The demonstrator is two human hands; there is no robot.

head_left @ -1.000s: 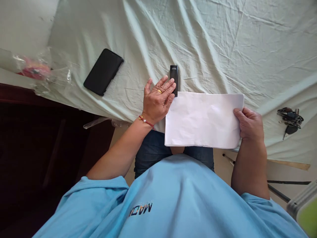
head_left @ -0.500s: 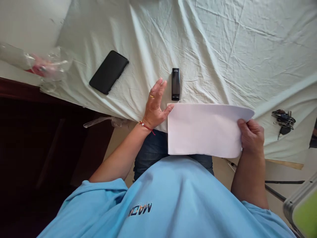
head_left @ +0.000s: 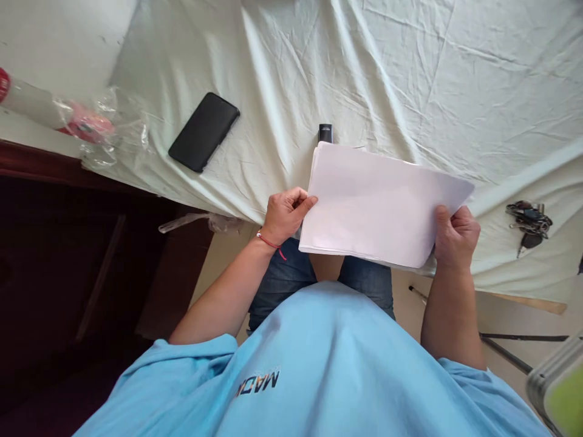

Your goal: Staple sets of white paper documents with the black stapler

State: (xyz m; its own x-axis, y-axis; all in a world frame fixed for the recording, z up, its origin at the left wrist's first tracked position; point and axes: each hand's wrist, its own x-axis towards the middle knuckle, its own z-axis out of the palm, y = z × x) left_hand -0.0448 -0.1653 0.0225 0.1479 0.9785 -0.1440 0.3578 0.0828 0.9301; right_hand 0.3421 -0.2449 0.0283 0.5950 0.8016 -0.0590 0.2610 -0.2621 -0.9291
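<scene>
A stack of white paper (head_left: pixel 373 206) is held up in front of me at the table's near edge, tilted slightly down to the right. My left hand (head_left: pixel 288 212) pinches its left edge, thumb on top; a red string bracelet circles that wrist. At the right end, my right hand (head_left: pixel 455 238) grips the sheets with the thumb on top and fingers curled below. Only the top end of a small black device (head_left: pixel 325 133) shows beyond the paper's upper left corner; the sheets hide the rest of it.
On the pale cloth (head_left: pixel 282 79) a black phone (head_left: pixel 204 132) lies to the left and a bunch of keys (head_left: pixel 531 224) to the right. Clear plastic wrap with a red item (head_left: pixel 91 124) sits at the far left. A green-topped object (head_left: pixel 565 394) stands at the lower right.
My left hand has closed from spread fingers onto the paper's left edge. The stack has risen and tilted, now covering most of the small black device.
</scene>
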